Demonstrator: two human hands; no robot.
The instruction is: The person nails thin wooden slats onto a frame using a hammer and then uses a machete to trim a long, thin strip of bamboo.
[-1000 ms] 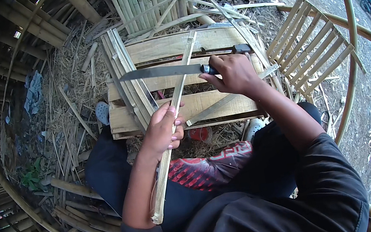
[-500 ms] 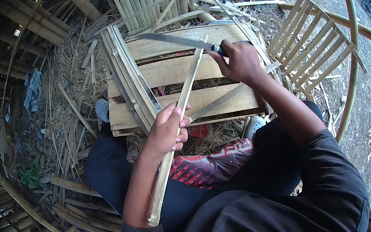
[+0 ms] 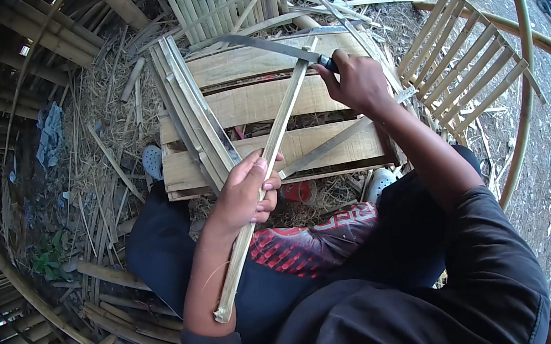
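Observation:
My left hand (image 3: 247, 191) is closed around a long split bamboo strip (image 3: 284, 113), which slants from beside my left forearm up to the far right. My right hand (image 3: 355, 84) grips the dark handle of a long-bladed knife (image 3: 271, 47). Its blade points to the far left and lies across the strip near the upper end. Under the strip stands a slatted wooden table (image 3: 250, 104). Several more bamboo strips (image 3: 189, 106) lie in a bundle along its left side, close to my left hand. A flat strip (image 3: 329, 147) rests diagonally over the near slat.
A small bamboo rack (image 3: 464, 63) stands right of the table. Upright bamboo slats (image 3: 223, 0) stand beyond it. Cut bamboo pieces (image 3: 118, 269) and shavings cover the ground at left. A curved bamboo pole (image 3: 522, 39) arches along the right. A red container (image 3: 297, 192) sits below the table's near edge.
The knife and my right hand have shifted slightly right and toward the far end of the strip. The strip's lower end has moved a little away from me.

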